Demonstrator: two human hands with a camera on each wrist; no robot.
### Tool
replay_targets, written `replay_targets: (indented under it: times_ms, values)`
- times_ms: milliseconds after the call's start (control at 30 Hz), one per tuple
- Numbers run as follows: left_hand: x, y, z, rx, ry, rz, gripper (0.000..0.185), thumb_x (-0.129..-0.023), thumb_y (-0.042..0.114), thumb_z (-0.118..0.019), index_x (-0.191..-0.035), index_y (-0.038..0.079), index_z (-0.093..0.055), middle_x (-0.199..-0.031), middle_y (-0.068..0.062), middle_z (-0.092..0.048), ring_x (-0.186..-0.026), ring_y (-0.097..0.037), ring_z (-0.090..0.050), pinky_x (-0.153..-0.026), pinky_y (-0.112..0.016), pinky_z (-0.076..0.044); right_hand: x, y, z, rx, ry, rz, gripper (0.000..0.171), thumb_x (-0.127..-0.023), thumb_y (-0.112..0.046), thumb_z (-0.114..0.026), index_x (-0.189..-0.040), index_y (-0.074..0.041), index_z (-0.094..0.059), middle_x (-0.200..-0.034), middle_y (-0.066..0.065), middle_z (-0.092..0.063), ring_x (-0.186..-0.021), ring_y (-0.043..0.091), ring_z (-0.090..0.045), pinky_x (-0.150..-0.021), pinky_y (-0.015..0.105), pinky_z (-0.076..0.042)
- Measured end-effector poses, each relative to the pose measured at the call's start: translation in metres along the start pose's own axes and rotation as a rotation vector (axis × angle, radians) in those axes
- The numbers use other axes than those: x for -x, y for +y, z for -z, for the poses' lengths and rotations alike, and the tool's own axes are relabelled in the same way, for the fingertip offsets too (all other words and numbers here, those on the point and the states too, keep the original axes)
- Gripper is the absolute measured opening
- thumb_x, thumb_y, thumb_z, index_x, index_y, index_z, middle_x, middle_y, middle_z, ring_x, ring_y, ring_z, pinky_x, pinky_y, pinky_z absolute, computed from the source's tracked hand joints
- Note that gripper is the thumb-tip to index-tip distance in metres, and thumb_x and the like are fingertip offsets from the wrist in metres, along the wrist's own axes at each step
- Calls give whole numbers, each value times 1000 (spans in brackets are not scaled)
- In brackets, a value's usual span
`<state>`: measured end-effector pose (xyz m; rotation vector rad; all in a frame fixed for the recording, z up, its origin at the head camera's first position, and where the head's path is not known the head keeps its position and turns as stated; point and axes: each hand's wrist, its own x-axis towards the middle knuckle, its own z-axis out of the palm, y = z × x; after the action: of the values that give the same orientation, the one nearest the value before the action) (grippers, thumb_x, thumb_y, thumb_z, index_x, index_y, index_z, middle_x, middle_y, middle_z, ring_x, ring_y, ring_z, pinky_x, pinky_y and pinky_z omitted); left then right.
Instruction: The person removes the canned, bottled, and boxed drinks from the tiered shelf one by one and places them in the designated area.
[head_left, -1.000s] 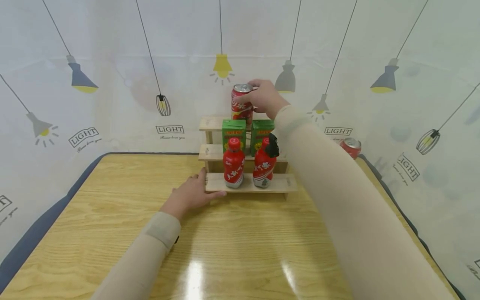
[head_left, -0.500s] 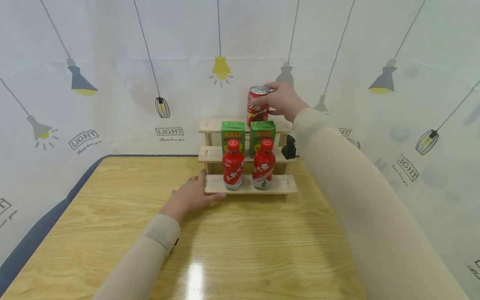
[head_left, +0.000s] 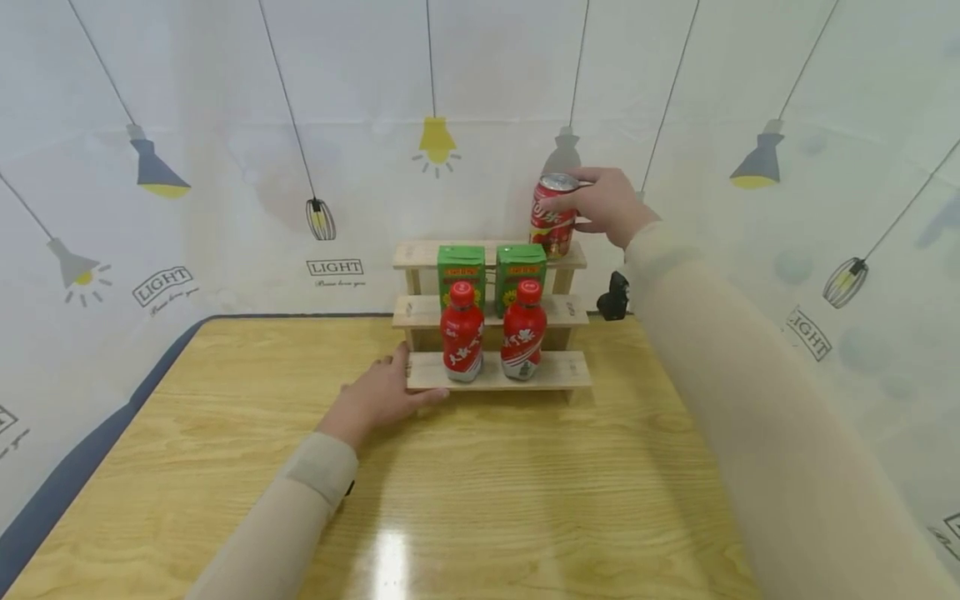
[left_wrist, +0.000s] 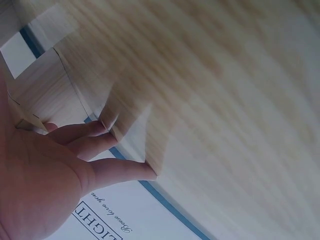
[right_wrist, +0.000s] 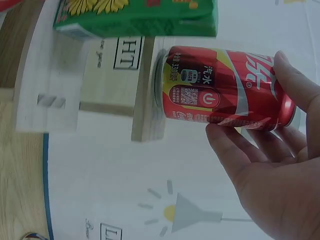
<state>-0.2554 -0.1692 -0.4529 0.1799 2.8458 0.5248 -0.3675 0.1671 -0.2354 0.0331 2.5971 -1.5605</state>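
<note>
My right hand (head_left: 609,204) grips the red can (head_left: 553,215) round its sides at the rack's (head_left: 495,375) two o'clock corner. It looks rigid, smooth, probably slippery. My left hand (head_left: 378,396) rests flat against the rack's seven o'clock edge.

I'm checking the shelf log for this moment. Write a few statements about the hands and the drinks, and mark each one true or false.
1. The right hand grips a red can at the rack's top step. True.
2. The left hand holds a bottle. False: it rests on the wooden rack at its bottom step.
3. Two green cartons stand behind two red bottles. True.
4. The can lies on the table. False: it is upright at the top step.
</note>
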Motion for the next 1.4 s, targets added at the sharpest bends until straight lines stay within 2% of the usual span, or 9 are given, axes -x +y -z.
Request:
replay_targets:
  times_ms: [367, 667, 800, 967, 1100, 1133, 1200, 1333, 1400]
  values:
    - [-3, -3, 0, -9, 3, -10, 134, -81, 97, -51, -172, 10, -5, -171, -27, -33, -153, -50, -42, -112, -86, -34, -5, 28, 35, -21, 88, -22, 69, -97, -37, -78, -159, -21, -51, -164, 8, -50, -148, 27, -53, -119, 48, -52]
    - [-1, -3, 2, -20, -1, 6, 136, -80, 99, -49, -172, 9, -5, -171, -29, -32, -153, -50, -41, -112, -88, -30, 6, 61, 55, -49, 204, -19, 84, -95, -41, -81, -165, -18, -42, -169, 9, -45, -151, 29, -50, -118, 46, -53]
    - [0, -3, 4, -21, 2, 4, 133, -83, 96, -51, -172, 8, -5, -171, -30, -32, -153, -51, -42, -112, -88, -31, 7, 87, 57, 10, 237, 6, 80, -94, -44, -82, -162, -19, -48, -165, 9, -52, -146, 28, -55, -115, 42, -56]
    - [2, -2, 6, -17, 2, 2, 132, -84, 95, -51, -172, 8, -6, -171, -30, -32, -153, -51, -41, -113, -88, -30, 10, 123, 52, 103, 270, 34, 76, -94, -48, -81, -158, -18, -53, -159, 10, -58, -137, 25, -60, -103, 36, -58]
    - [2, -2, 6, -12, 4, 1, 131, -85, 93, -53, -172, 7, -6, -171, -29, -31, -154, -51, -40, -113, -87, -31, 12, 146, 44, 102, 256, 13, 83, -95, -47, -80, -163, -15, -46, -161, 14, -56, -141, 32, -59, -106, 47, -58]
    - [2, -3, 6, -12, 5, 0, 130, -85, 93, -53, -172, 7, -6, -171, -29, -32, -154, -51, -41, -113, -86, -32, 12, 152, 42, 102, 254, 6, 84, -94, -47, -80, -163, -15, -45, -161, 14, -55, -145, 33, -56, -115, 52, -51]
    - [1, -3, 5, -14, 6, -3, 132, -84, 94, -52, -172, 7, -5, -171, -29, -32, -154, -51, -41, -114, -86, -32, 11, 164, 38, 102, 250, 10, 85, -94, -46, -81, -164, -13, -43, -162, 16, -53, -149, 36, -52, -121, 57, -46]
    - [0, -4, 4, -22, 7, -6, 133, -83, 95, -51, -171, 7, -6, -171, -29, -32, -154, -50, -41, -115, -85, -31, 7, 186, 31, 93, 247, 22, 87, -94, -41, -83, -164, -10, -42, -164, 18, -49, -156, 38, -44, -130, 59, -35]
    - [0, -4, 4, -24, 6, -6, 132, -84, 94, -52, -172, 7, -6, -171, -29, -32, -154, -50, -41, -115, -86, -30, 6, 194, 27, 91, 249, 23, 88, -93, -40, -83, -164, -9, -41, -166, 18, -48, -156, 38, -44, -127, 56, -41]
